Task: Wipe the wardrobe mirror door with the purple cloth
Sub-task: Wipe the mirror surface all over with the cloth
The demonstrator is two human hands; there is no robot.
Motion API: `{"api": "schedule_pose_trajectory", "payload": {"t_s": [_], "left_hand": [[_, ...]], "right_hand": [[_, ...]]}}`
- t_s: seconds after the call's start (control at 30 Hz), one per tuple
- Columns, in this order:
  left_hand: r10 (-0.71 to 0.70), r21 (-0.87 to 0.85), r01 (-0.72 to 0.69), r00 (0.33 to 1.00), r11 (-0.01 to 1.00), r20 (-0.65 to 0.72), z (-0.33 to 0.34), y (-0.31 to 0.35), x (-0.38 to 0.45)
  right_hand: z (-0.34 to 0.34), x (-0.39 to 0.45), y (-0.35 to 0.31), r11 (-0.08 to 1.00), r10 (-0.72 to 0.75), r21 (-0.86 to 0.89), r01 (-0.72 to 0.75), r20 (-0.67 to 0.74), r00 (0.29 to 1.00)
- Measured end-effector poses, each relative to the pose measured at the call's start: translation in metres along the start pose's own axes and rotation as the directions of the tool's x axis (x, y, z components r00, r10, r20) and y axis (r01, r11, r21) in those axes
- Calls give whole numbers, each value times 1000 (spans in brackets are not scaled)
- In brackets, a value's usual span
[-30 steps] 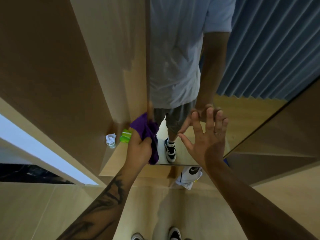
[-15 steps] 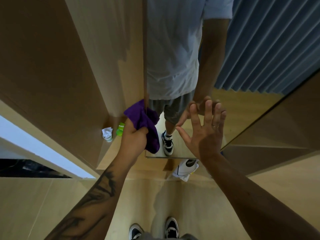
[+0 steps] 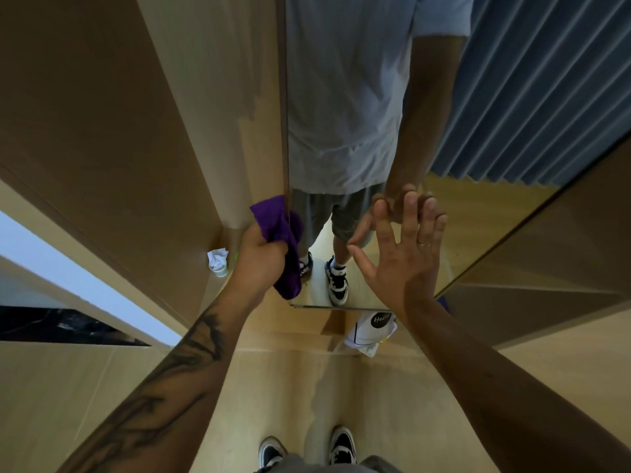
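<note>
The purple cloth [image 3: 285, 240] is gripped in the left hand [image 3: 261, 259], the fingers curled round its bunched middle, and is held against the left edge of the mirror door [image 3: 478, 114], low down and near the bottom left corner. The upper part of the cloth is spread across the vertical edge strip, while a loose tail is left hanging below the fist, just above the door's bottom edge. A dark tattoo is seen along the left forearm.

The right hand [image 3: 399, 254] is laid flat on the glass near the bottom edge of the mirror door, its fingers straight and spread, with a ring worn on one finger. Its reflection is met at the fingertips.

In the mirror a white T-shirt, grey shorts, two-tone sneakers and a blue curtain are reflected. On the wooden floor beside the wardrobe's left corner a small tub with crumpled white tissue [image 3: 218, 261] is set. A white bag with a dark round label [image 3: 372, 331] is seen lying on the floor just below the door's bottom edge.
</note>
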State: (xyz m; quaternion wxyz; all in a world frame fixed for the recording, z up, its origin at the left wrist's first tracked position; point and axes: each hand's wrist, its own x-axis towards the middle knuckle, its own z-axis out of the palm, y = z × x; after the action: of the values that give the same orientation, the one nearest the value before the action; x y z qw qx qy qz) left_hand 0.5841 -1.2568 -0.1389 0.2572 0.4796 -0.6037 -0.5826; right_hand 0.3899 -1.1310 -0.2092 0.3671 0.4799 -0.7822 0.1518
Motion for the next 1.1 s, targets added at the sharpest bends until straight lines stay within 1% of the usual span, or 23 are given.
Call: {"api": "schedule_pose_trajectory", "payload": {"t_s": [0.03,0.1,0.13,0.2,0.27,0.33,0.43,0.5,0.53,0.57,0.63,0.7,0.77,0.83,0.87,0.93,1.0,1.1], "left_hand": [[16,-1,-16,1000,1000,-21,2,-2,-3],[0,13,1,999,1000,-37,6,-11,-8],[-19,46,19,1000,999,-12,8,-18,-8],[-42,87,35,996,996,82,9,-27,-6],[-62,101,53,994,994,93,6,-27,-6],[-40,96,35,998,995,54,4,-17,-6],[54,-4,-54,998,999,-40,7,-6,-10],[59,-39,-63,994,997,-91,12,-11,-17],[43,-22,-45,995,999,-95,15,-17,-19],[26,7,-26,997,1000,-76,17,-26,-20],[-12,80,9,999,997,32,20,-48,-14],[-37,120,26,995,992,93,19,-73,3],[-19,120,7,995,993,102,18,-90,22],[34,97,-42,995,994,91,15,-76,17],[57,59,-62,996,996,70,13,-58,7],[82,-14,-82,996,997,47,10,-47,0],[62,-35,-61,997,998,48,10,-55,4],[-1,-4,1,993,1000,122,14,-95,23]], "right_hand": [[1,0,0,1000,-1,-1,1,-7,1000],[1,0,1,1000,-10,4,10,-8,1000],[0,1,2,1000,-14,4,14,-2,1000],[-2,1,2,1000,-15,9,14,36,999],[-1,0,2,1000,-11,7,11,37,999],[0,0,1,1000,-9,-3,10,25,1000],[0,1,1,1000,-2,11,1,17,1000],[0,1,0,1000,0,8,0,18,1000],[1,1,0,1000,-5,7,4,16,1000],[0,0,0,1000,-9,7,9,14,1000],[0,0,-1,1000,-2,4,2,11,1000],[1,1,-1,1000,9,1,-9,19,1000],[1,2,-2,1000,13,-12,-13,11,1000],[0,2,-3,1000,18,2,-18,12,1000],[0,1,-3,1000,21,19,-21,1,1000],[1,1,-1,999,23,33,-23,-21,999],[2,2,-2,999,26,44,-26,-8,1000],[4,2,-5,997,62,46,-62,-4,998]]}}
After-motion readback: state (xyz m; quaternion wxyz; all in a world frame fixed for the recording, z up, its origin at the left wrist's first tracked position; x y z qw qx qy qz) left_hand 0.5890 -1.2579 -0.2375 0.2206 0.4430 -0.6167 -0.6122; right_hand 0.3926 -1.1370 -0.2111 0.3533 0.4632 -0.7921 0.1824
